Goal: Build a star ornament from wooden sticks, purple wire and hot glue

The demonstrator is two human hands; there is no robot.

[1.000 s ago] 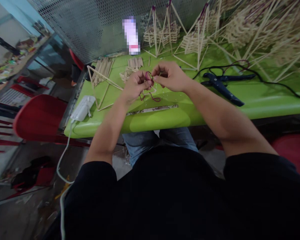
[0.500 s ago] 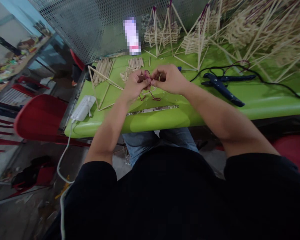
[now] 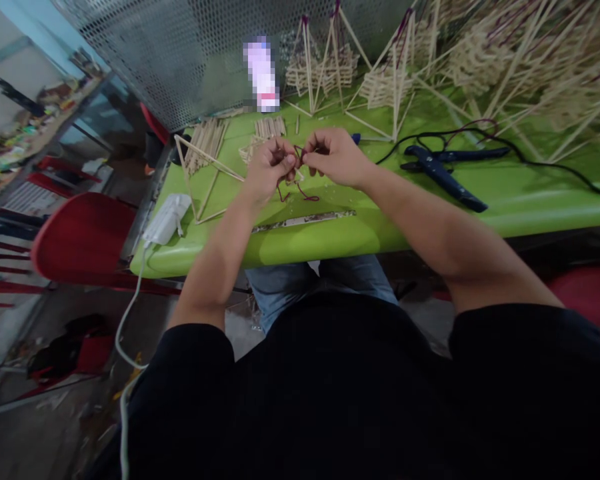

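Above the green table (image 3: 330,237), a dark red cord (image 3: 307,197) runs between my two hands, with loose ends hanging below them. My left hand (image 3: 275,167) pinches the cord between thumb and fingers. Close beside it on the right, my right hand (image 3: 333,155) is closed on the same cord with bent fingers. A small light wooden piece shows just under the fingertips, partly hidden. Behind my left hand lie short sticks (image 3: 270,127) and a small stack of sticks (image 3: 251,150).
A stick frame (image 3: 207,193), long sticks (image 3: 205,143) and a white adapter (image 3: 167,219) lie left. Blue-handled pliers (image 3: 445,177) and a black cable (image 3: 545,168) lie right. Stick models (image 3: 387,83) and a phone (image 3: 263,73) stand at the back.
The cord loop that stood up between my fingers has become smaller and lower. Both hands remain close together in nearly the same place.
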